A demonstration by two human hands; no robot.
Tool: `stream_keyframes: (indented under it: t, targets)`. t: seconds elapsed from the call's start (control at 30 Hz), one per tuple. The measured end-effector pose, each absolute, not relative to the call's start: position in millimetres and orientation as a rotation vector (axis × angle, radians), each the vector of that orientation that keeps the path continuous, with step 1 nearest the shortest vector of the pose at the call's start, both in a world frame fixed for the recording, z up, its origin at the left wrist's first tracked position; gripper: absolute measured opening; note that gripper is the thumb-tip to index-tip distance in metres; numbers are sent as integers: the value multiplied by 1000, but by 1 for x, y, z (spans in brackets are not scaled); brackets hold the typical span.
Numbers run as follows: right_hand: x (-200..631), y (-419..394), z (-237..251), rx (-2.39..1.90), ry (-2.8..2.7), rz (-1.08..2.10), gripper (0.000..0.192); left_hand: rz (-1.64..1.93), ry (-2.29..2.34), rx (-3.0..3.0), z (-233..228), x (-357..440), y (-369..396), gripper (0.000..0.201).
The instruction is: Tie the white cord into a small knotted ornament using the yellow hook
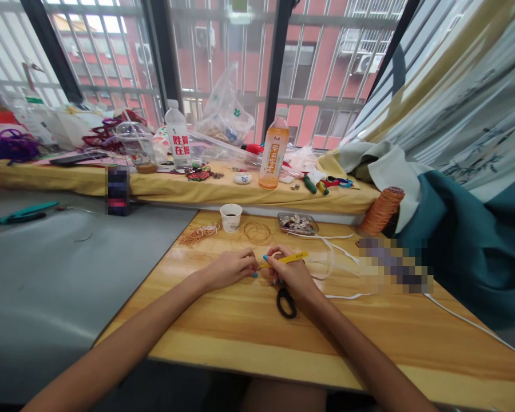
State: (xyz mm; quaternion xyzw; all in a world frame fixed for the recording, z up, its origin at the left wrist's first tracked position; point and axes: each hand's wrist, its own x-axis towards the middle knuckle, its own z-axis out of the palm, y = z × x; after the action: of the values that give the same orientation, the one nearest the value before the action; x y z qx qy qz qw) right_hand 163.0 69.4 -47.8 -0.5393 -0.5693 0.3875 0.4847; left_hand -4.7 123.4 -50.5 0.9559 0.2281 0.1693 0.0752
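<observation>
My right hand (288,276) is closed around slim yellow tweezers (294,258), whose tip points left toward my other hand. Fingers bent and pinched together, my left hand (232,268) rests low over the wooden table; whatever is between its fingertips is too small to make out. The two hands almost meet at the tweezers' tip. Beneath my right hand lies a pair of scissors, with one black handle loop (286,303) showing and the rest covered. A coil of thin brown cord (257,233) lies just beyond the hands.
Behind my hands stand a paper cup (230,218) with dark contents and a clear tray (298,223) of small parts. A bundle of cord ends (201,233) lies left, an orange thread spool (383,210) right. White cord (345,297) crosses the table. Bottles line the sill.
</observation>
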Motion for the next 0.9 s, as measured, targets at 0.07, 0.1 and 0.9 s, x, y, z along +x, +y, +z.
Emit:
stream_keyframes:
  t: [0.07,0.1,0.9]
  targets:
    - [162,69,-47,-1318,-1421,939,7,509,690,2854,-50,-4,124,20]
    - [162,68,-46,-1320,-1438,934,7,511,692,2850,-51,-5,123,20]
    - [161,66,-46,-1291,-1913,423,10,600,711,2597,-55,1,123,18]
